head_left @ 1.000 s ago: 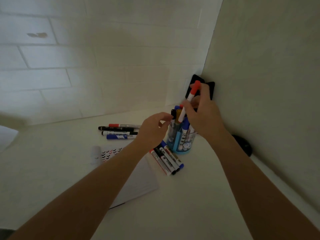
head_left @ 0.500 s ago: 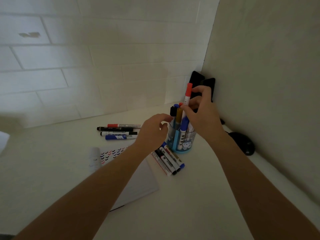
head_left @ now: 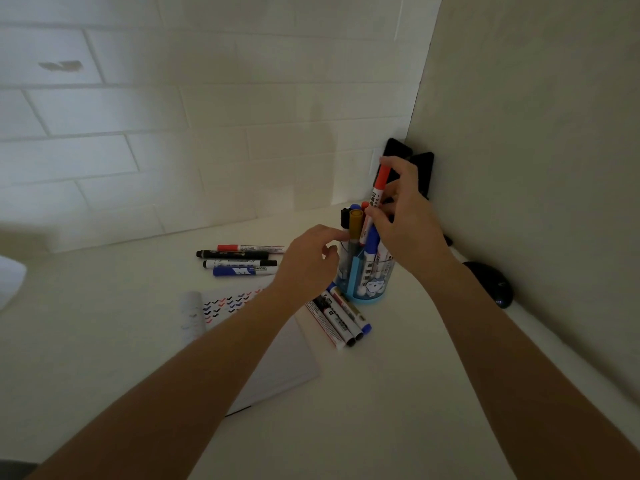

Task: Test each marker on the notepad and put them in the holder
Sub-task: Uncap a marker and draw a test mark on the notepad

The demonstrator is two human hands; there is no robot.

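Note:
A clear blue marker holder (head_left: 367, 284) stands near the wall corner with several markers upright in it. My right hand (head_left: 407, 223) grips a red-capped white marker (head_left: 379, 187), held nearly upright, its lower end among the markers in the holder. My left hand (head_left: 308, 259) rests against the holder's left rim, fingers curled; whether it grips the rim I cannot tell. A white notepad (head_left: 277, 362) with small red, blue and black check marks lies left of the holder, partly under my left arm. Several markers (head_left: 242, 261) lie behind the notepad, and three more (head_left: 337, 320) lie beside the holder's base.
Two black flat objects (head_left: 420, 164) lean in the wall corner behind the holder. A black mouse-like object (head_left: 491, 282) sits against the right wall. A white tiled wall closes the back. A pale object (head_left: 10, 278) shows at the left edge.
My right hand has turned the red-capped marker from tilted to nearly upright and lowered it into the holder. My left hand stays at the holder's rim.

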